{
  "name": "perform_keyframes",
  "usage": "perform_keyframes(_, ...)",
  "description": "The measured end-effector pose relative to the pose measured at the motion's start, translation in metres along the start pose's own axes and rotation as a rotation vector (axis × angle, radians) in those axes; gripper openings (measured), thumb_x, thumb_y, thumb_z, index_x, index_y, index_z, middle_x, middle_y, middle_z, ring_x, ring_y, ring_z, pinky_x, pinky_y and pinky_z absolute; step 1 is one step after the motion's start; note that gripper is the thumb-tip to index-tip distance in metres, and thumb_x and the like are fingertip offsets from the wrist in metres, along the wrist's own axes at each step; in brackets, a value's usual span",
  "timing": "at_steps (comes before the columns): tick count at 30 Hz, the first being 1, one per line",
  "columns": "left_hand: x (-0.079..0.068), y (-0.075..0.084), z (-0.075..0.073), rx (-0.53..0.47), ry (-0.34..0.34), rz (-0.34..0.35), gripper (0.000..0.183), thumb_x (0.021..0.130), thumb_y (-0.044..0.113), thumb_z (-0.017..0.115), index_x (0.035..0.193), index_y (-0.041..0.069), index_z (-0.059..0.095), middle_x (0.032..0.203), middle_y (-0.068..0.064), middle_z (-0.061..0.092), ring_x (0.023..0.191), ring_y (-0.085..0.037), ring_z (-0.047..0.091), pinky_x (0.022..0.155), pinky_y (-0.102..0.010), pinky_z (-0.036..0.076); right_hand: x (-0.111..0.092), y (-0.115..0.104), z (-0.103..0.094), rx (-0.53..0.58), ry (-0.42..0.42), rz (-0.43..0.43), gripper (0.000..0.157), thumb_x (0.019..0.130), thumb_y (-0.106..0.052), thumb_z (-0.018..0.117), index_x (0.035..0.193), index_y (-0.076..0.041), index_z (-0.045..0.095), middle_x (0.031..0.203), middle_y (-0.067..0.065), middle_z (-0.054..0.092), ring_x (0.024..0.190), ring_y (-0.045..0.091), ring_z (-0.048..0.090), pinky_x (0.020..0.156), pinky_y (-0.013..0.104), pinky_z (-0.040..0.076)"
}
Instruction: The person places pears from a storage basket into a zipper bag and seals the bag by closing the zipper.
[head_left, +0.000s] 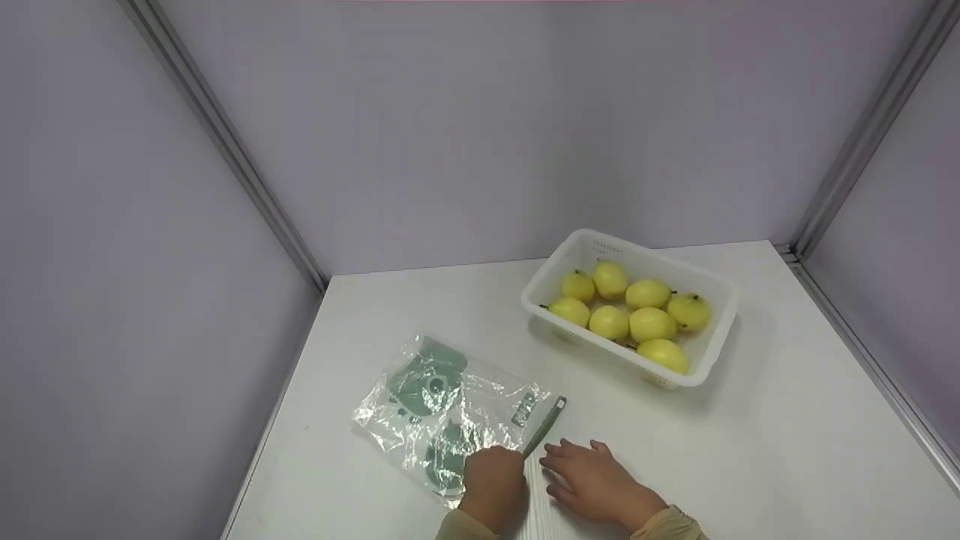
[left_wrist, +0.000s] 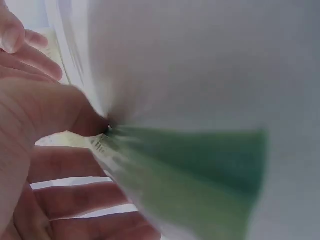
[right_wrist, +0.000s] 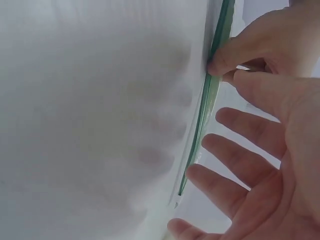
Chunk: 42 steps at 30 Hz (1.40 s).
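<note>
A clear plastic zip bag (head_left: pixel 487 390) with green printing lies flat on the white table, a green zip strip (head_left: pixel 546 426) along its right edge. My left hand (head_left: pixel 495 484) is at the near end of that strip. In the left wrist view, its thumb (left_wrist: pixel 80 112) pinches the bag, whose film gathers in creases at the thumb tip. My right hand (head_left: pixel 596 484) is just right of the strip, palm down in the head view. Its fingers (right_wrist: pixel 250 175) are spread and hold nothing, with the fingertips close along the green zip in the right wrist view.
A white plastic basket (head_left: pixel 721 337) stands beyond the bag, to the back right. Several yellow pears (head_left: pixel 651 325) lie in it. Grey panels (head_left: pixel 420 135) wall in the table (head_left: pixel 772 420) at the back and sides.
</note>
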<state>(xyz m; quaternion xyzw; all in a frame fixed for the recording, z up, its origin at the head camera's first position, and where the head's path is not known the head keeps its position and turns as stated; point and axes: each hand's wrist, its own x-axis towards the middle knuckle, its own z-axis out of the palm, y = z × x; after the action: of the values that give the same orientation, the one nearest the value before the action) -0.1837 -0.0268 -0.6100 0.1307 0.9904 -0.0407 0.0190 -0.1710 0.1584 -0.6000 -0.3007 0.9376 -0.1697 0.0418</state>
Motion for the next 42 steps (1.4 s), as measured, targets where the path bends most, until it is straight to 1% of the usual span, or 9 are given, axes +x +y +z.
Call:
perform_keyframes(4, -0.002, -0.005, -0.003, -0.06, -0.015, -0.017, 0.018, 0.081, 0.025, 0.068, 0.068, 0.014, 0.063, 0.058, -0.002, 0.057, 0.054, -0.017, 0.058, 0.052, -0.038, 0.051, 0.005, 0.0, 0.006, 0.096, 0.065, 0.002, 0.036, 0.095, -0.032, 0.055, 0.124, -0.012, 0.062, 0.127, 0.007, 0.063, 0.118, 0.029, 0.059, 0.092, 0.055, 0.045)
perform_keyframes(8, -0.002, -0.013, 0.0, -0.255, 0.128, -0.038, 0.024, 0.084, 0.021, 0.063, 0.061, 0.016, 0.057, 0.053, 0.002, 0.052, 0.047, -0.014, 0.051, 0.044, -0.034, 0.042, 0.016, 0.002, 0.011, 0.294, 0.135, 0.037, 0.034, 0.095, -0.023, 0.057, 0.124, -0.004, 0.062, 0.117, 0.009, 0.067, 0.105, 0.025, 0.065, 0.088, 0.042, 0.052)
perform_keyframes(12, 0.0, -0.02, 0.0, -0.419, 0.243, -0.059, 0.028, 0.086, 0.018, 0.06, 0.059, 0.016, 0.054, 0.053, 0.004, 0.049, 0.046, -0.012, 0.045, 0.044, -0.032, 0.035, 0.028, 0.002, 0.011, 0.47, 0.128, 0.113, 0.04, 0.094, -0.021, 0.058, 0.129, 0.0, 0.057, 0.117, 0.015, 0.067, 0.097, 0.022, 0.068, 0.081, 0.036, 0.055)
perform_keyframes(18, 0.002, -0.023, -0.001, -0.547, 0.293, -0.082, 0.028, 0.087, 0.018, 0.06, 0.06, 0.016, 0.06, 0.053, 0.009, 0.047, 0.046, -0.005, 0.039, 0.044, -0.024, 0.032, 0.041, 0.0, 0.011, 0.61, 0.099, 0.185, 0.052, 0.095, -0.027, 0.059, 0.139, -0.002, 0.047, 0.118, 0.016, 0.067, 0.098, 0.02, 0.068, 0.08, 0.034, 0.055)
perform_keyframes(25, 0.007, -0.022, 0.002, -0.638, 0.44, -0.027, 0.023, 0.087, 0.018, 0.063, 0.064, 0.017, 0.067, 0.06, 0.01, 0.058, 0.051, 0.0, 0.043, 0.047, -0.019, 0.037, 0.055, -0.006, 0.01, 0.966, 0.128, 0.29, 0.055, 0.094, -0.024, 0.061, 0.142, -0.006, 0.041, 0.109, 0.011, 0.071, 0.092, 0.019, 0.07, 0.074, 0.032, 0.057)
perform_keyframes(28, 0.009, -0.022, 0.001, -0.663, 0.443, -0.029, 0.02, 0.088, 0.02, 0.062, 0.07, 0.017, 0.071, 0.066, 0.008, 0.064, 0.055, -0.001, 0.052, 0.05, -0.02, 0.042, 0.058, -0.007, 0.01, 1.051, 0.155, 0.32, 0.057, 0.093, -0.02, 0.063, 0.142, -0.008, 0.039, 0.101, 0.007, 0.072, 0.087, 0.018, 0.071, 0.074, 0.035, 0.057)
perform_keyframes(32, 0.01, -0.021, 0.0, -0.648, 0.393, -0.064, 0.022, 0.09, 0.025, 0.061, 0.073, 0.018, 0.072, 0.071, 0.008, 0.067, 0.059, -0.002, 0.056, 0.053, -0.022, 0.045, 0.06, -0.008, 0.01, 1.104, 0.17, 0.337, 0.059, 0.092, -0.018, 0.065, 0.143, -0.009, 0.037, 0.095, 0.006, 0.072, 0.085, 0.019, 0.071, 0.075, 0.035, 0.057)
perform_keyframes(37, 0.009, -0.021, -0.001, -0.591, 0.32, -0.068, 0.028, 0.093, 0.029, 0.057, 0.067, 0.022, 0.065, 0.063, 0.012, 0.057, 0.053, -0.002, 0.044, 0.049, -0.023, 0.037, 0.06, -0.007, 0.01, 1.176, 0.186, 0.358, 0.059, 0.09, -0.011, 0.066, 0.141, 0.0, 0.038, 0.093, 0.011, 0.071, 0.085, 0.023, 0.071, 0.076, 0.037, 0.058)
perform_keyframes(42, 0.008, -0.022, -0.004, -0.551, 0.303, -0.04, 0.035, 0.096, 0.031, 0.053, 0.063, 0.022, 0.05, 0.057, 0.012, 0.041, 0.048, -0.005, 0.033, 0.045, -0.023, 0.028, 0.062, -0.005, 0.011, 1.194, 0.179, 0.39, 0.042, 0.09, -0.014, 0.066, 0.125, 0.005, 0.055, 0.095, 0.011, 0.072, 0.084, 0.021, 0.071, 0.074, 0.034, 0.058)
